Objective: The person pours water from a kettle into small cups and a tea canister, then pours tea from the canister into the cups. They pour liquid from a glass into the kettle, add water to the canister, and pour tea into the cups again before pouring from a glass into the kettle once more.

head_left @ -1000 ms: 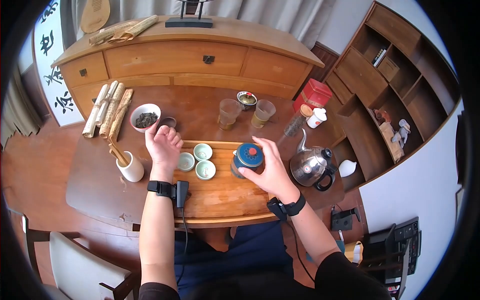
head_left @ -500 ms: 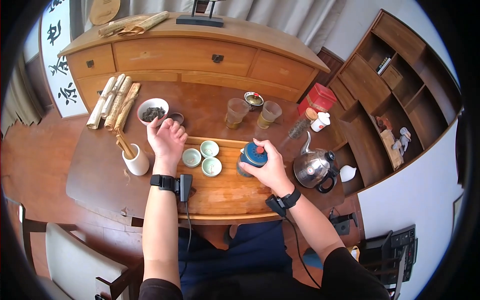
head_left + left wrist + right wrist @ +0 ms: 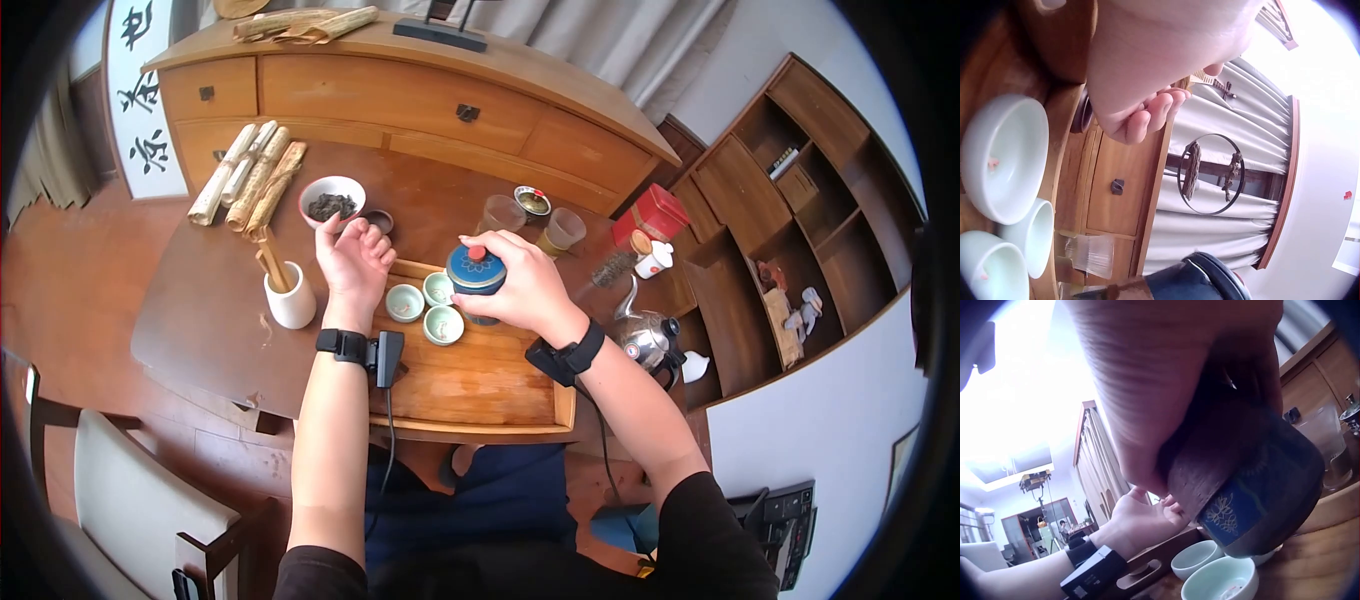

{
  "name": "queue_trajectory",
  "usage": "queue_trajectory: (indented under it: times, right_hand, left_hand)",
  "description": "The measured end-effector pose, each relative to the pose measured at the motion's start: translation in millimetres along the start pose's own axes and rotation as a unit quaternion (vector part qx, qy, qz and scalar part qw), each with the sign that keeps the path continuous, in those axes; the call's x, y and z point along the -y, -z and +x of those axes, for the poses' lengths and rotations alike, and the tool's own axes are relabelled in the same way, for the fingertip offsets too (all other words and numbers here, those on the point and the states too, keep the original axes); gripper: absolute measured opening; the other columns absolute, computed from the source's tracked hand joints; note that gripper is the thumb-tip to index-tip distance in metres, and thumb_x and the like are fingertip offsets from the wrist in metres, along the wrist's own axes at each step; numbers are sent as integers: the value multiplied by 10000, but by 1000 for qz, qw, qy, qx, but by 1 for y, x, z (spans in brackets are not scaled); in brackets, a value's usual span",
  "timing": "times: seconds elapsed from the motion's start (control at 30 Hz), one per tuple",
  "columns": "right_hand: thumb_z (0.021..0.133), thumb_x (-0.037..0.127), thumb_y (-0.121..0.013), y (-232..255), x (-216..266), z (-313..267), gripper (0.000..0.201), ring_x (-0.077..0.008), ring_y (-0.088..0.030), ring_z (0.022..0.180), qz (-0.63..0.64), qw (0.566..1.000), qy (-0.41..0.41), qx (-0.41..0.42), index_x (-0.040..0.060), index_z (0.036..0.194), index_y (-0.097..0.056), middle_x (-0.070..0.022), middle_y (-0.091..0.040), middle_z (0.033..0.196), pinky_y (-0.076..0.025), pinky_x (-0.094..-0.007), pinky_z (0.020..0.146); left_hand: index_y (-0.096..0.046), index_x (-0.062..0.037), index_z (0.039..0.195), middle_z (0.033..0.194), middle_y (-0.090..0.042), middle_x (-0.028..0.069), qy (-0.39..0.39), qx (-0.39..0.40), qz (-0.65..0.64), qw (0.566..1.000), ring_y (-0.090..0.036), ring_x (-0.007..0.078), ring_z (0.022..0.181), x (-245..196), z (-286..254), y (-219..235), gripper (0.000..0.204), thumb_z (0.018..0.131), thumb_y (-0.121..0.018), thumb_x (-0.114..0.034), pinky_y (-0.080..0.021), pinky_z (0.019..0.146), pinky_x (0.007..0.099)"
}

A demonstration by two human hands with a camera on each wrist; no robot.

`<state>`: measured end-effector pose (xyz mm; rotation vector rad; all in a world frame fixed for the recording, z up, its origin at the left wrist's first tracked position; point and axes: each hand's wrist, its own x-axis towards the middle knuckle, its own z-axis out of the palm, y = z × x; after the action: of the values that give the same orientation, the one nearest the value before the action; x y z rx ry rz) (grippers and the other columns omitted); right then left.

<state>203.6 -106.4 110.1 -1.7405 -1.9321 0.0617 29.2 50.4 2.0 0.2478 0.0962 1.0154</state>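
Note:
My right hand (image 3: 528, 283) grips a small blue lidded teapot (image 3: 470, 268) with a red knob, thumb on the near side and fingers around the far side. In the right wrist view the teapot (image 3: 1254, 487) hangs tilted above the wooden tray (image 3: 470, 395). Three pale green teacups stand together left of it: one at the left (image 3: 404, 302), one behind (image 3: 436, 287) and one in front (image 3: 443, 325). My left hand (image 3: 352, 262) is raised at the tray's left end, palm up, fingers loosely curled and holding nothing. Close beyond it sits a bowl of dark tea leaves (image 3: 333, 205).
Behind the tray stand two clear cups (image 3: 564, 230) and a small lidded bowl (image 3: 532, 201). A steel kettle (image 3: 645, 340), a jar of leaves (image 3: 612, 268) and a red tin (image 3: 652, 212) are to the right. A white tool holder (image 3: 291, 300) and rolled scrolls (image 3: 245, 180) lie left.
My right hand has closed around the teapot, lifted it and brought it left toward the teacups. The left hand keeps its loosely curled pose. The head view has shifted.

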Motion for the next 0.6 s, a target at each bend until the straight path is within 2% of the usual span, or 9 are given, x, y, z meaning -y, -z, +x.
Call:
queue_trajectory:
  times: [0.17, 0.4, 0.6]
  right_hand:
    - [657, 355, -817, -13, 7, 26, 510, -287, -679, 928, -57, 995, 57, 60, 151, 1106, -689, -51, -681, 1000, -553, -389, 792]
    - [623, 322, -800, -16, 11, 53, 417, -290, -674, 889, -132, 972, 130, 142, 150, 978, -662, -49, -662, 946, -552, -393, 739]
    - [583, 279, -822, -25, 13, 60, 447, -292, -667, 863, -148, 956, 167, 188, 177, 987, -662, -70, -625, 879, -556, -399, 738]
  left_hand:
    - [-490, -127, 811, 657, -397, -10, -11, -8, -9, 1000, -394, 149, 594, -2, 2, 5, 401, 906, -528, -515, -323, 562, 299]
    - [-476, -131, 798, 659, -394, -14, -10, -25, -10, 1000, -392, 145, 589, -2, 2, 1, 395, 911, -510, -508, -324, 567, 298]
    - [-472, -129, 797, 657, -391, -13, -10, -29, -9, 999, -392, 144, 589, -3, 1, 1, 394, 911, -511, -504, -324, 564, 299]
